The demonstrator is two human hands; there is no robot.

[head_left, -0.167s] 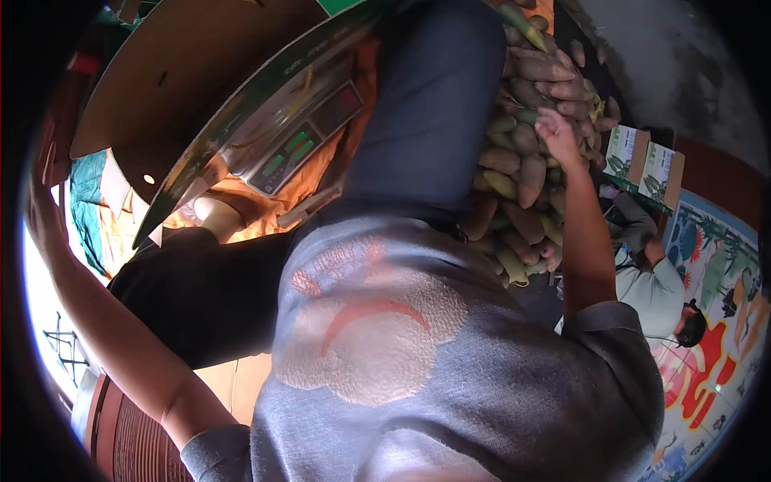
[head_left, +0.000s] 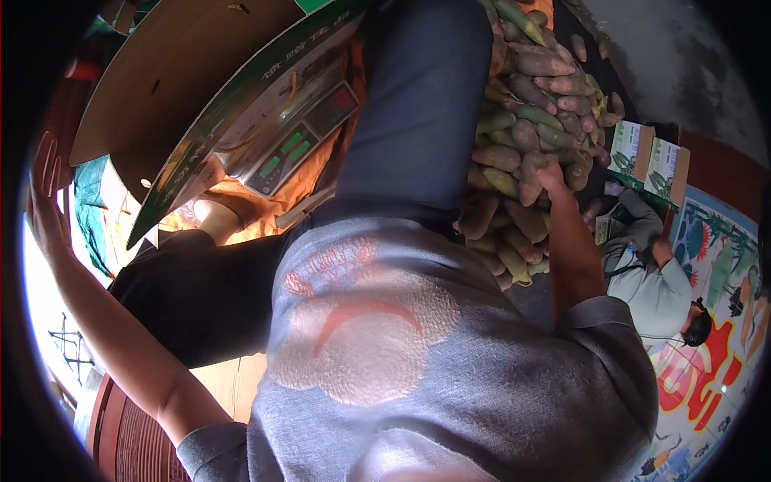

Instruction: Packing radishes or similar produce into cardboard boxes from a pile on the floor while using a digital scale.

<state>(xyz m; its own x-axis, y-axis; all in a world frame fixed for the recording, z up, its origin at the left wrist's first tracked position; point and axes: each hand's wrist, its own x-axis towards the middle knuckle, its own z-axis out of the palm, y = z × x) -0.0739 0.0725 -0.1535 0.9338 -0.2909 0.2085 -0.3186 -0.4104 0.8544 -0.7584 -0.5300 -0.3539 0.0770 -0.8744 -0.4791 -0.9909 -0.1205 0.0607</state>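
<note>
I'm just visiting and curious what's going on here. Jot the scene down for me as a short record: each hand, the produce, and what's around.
Left hand: open, fingers extended, nothing visible in it
Right hand: at a brownish oblong piece; firmness of grip unclear
Produce: pile of oblong pieces, brown and green
Scale: lit green display, orange cloth beside it
Cardboard box: large, upper left
Other person: pale shirt, far right
</note>
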